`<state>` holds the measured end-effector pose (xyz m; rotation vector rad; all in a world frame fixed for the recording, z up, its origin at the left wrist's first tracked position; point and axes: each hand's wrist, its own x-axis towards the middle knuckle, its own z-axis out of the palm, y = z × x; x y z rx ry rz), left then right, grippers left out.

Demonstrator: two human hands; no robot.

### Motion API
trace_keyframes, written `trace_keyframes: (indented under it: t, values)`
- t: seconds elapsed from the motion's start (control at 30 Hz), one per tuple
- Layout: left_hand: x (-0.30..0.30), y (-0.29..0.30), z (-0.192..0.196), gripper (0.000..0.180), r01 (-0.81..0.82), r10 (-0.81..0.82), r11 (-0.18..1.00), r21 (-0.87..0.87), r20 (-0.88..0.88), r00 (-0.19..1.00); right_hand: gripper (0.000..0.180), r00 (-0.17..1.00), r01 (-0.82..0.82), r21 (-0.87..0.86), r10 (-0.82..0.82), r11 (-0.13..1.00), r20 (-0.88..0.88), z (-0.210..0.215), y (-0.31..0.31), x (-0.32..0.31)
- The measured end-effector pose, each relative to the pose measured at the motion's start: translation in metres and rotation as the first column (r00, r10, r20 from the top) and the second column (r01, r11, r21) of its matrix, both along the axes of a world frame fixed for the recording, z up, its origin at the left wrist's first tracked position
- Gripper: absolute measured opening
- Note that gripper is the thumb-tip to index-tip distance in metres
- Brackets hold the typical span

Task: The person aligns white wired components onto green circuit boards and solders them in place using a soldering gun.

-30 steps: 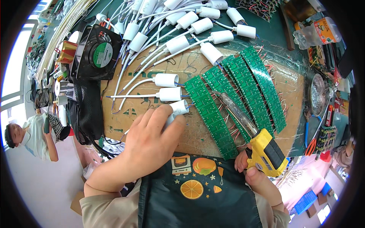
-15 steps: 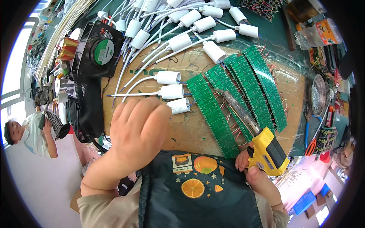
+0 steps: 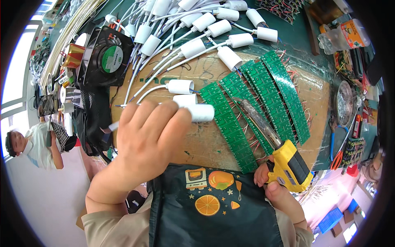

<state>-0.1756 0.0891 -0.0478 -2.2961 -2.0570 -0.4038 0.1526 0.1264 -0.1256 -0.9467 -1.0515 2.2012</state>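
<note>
Left hand (image 3: 148, 140) now gripping white capacitor (image 3: 200, 112)

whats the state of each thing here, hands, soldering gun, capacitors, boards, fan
left hand: closed around a white cylindrical capacitor, held above the wooden board
right hand: gripping the yellow soldering gun
yellow soldering gun: tip resting among the green circuit strips
green circuit strips: lying flat side by side, wires sticking out
other white capacitors: lying loose, leads attached
black fan: lying flat, blades not blurred
</note>
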Motion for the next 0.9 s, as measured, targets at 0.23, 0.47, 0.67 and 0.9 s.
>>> trace_keyframes:
  t: [0.23, 0.47, 0.67, 0.9]
  values:
    - [-0.003, 0.046, -0.012, 0.032, 0.015, -0.013, 0.991, 0.136, -0.009, 1.0, 0.082, 1.0, 0.009, 0.035, -0.008, 0.999, -0.03, -0.002, 0.001, -0.001]
    - [0.019, 0.008, 0.003, 0.033, -0.058, 0.061, 0.998, -0.018, 0.314, 0.947, 0.085, 0.999, 0.029, 0.068, -0.026, 0.997, -0.042, -0.006, -0.001, -0.001]
    - [0.023, -0.008, -0.056, 0.035, -0.05, 0.045, 0.999, 0.002, 0.412, 0.91, 0.086, 1.0, -0.027, 0.036, 0.028, 0.999, -0.014, -0.005, -0.001, -0.001]
    - [0.022, 0.0, -0.075, 0.03, -0.044, -0.03, 0.988, 0.147, 0.464, 0.885, 0.088, 1.0, -0.017, 0.123, 0.018, 0.992, -0.01, -0.012, -0.005, 0.003]
